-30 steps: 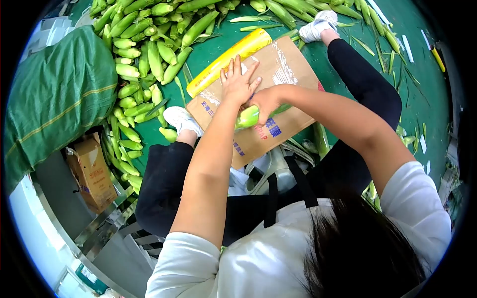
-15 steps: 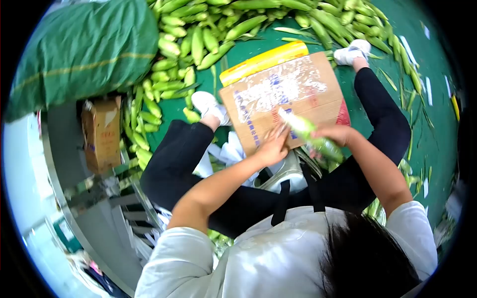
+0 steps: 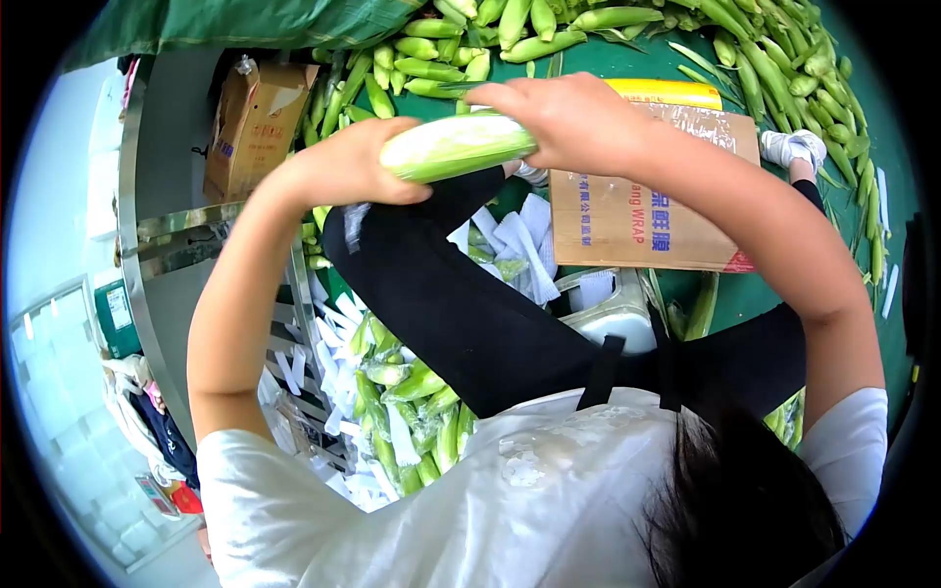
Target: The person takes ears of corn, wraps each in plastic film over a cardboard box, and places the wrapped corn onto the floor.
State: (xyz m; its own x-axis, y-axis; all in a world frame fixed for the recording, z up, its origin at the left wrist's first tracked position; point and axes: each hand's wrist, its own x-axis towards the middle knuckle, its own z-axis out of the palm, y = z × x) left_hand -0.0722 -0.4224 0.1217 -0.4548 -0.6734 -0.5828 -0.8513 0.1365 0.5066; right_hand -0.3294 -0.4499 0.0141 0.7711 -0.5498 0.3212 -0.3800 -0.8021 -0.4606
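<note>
Between my two hands is an ear of corn in pale green husk, held lengthwise and raised over my bent leg. My left hand grips its left end. Around the right end curl the fingers of my right hand. The husk looks shiny; whether film covers it I cannot tell. Just right of the corn lies a flat cardboard box with blue print and clear film over its top. Behind that box is a yellow roll, partly hidden by my right forearm.
Many ears of corn lie piled on the green floor ahead. At left are a green sack and an upright cardboard carton. White strips lie by my leg. More corn, some in clear film, is beside me at left.
My left hand has left the box and now holds the corn too. Both hands have moved up and left with it. The camera view has shifted left.
</note>
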